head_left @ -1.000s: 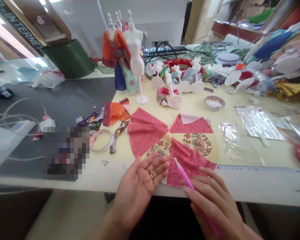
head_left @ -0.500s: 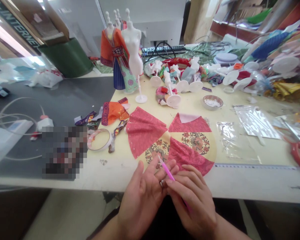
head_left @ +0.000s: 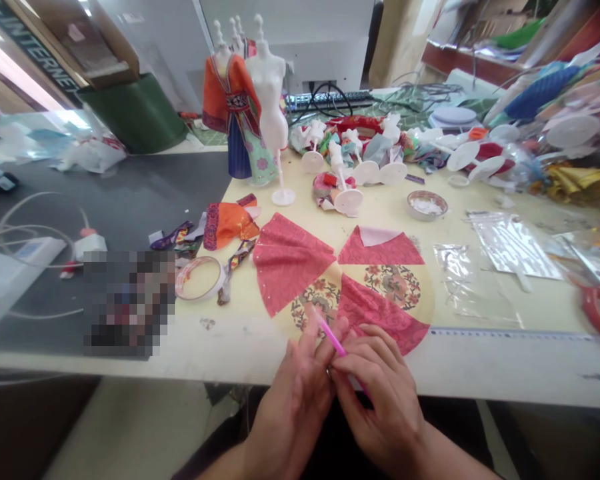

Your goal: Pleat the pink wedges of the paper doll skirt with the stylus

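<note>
We observe our bare left hand (head_left: 300, 387), fingers extended, just beside the tip of a slim pink pen-shaped tool (head_left: 334, 338); our bare right hand (head_left: 385, 383), fingers bent, grips its shaft. Our forearms (head_left: 447, 453) converge toward that tool.

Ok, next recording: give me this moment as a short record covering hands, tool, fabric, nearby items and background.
Left hand: open, fingers extended
Right hand: holding a pink pen-like tool
Tool tip: close to left fingers; contact unclear
Fabric: pink panels and yellow floral panels forming a rough circle
Nearby: tape roll, bowl, ruler
Background: bare white dress form, orange robe
</note>
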### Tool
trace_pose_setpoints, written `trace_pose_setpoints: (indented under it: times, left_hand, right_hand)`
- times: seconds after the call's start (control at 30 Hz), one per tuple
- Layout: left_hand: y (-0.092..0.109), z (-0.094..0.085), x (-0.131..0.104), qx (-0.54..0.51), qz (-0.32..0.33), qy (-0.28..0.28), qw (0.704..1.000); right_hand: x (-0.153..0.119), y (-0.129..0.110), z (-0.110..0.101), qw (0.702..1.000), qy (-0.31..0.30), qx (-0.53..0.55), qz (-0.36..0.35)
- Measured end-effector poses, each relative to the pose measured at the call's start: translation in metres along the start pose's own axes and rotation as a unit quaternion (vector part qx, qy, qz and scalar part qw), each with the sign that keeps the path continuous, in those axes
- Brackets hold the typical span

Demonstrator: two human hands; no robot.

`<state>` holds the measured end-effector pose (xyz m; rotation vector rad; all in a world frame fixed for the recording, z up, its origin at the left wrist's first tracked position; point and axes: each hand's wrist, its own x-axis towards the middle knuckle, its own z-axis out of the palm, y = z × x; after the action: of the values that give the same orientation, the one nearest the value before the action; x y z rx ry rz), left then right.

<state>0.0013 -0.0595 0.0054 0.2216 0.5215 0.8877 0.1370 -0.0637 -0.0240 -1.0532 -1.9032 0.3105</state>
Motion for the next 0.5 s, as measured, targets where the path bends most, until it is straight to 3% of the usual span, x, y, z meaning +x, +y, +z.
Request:
trace_pose_setpoints:
  times: [0.2, 0.33, 0.5]
  left_hand:
    - [-0.001, 0.004, 0.000, 0.002, 0.027, 0.033, 0.999]
    - [-0.001, 0.003, 0.001, 0.120, 0.024, 0.096, 0.988]
    - [-0.002, -0.002, 0.003, 0.253, -0.013, 0.113, 0.961]
  right_hand:
    - [0.007, -0.004, -0.003, 0.998, 0.058, 0.017, -0.006]
    - [0.011, -0.004, -0.008, 0.996, 0.085, 0.020, 0.001]
    - [0.009, -0.003, -0.010, 0.996, 0.081, 0.019, 0.008]
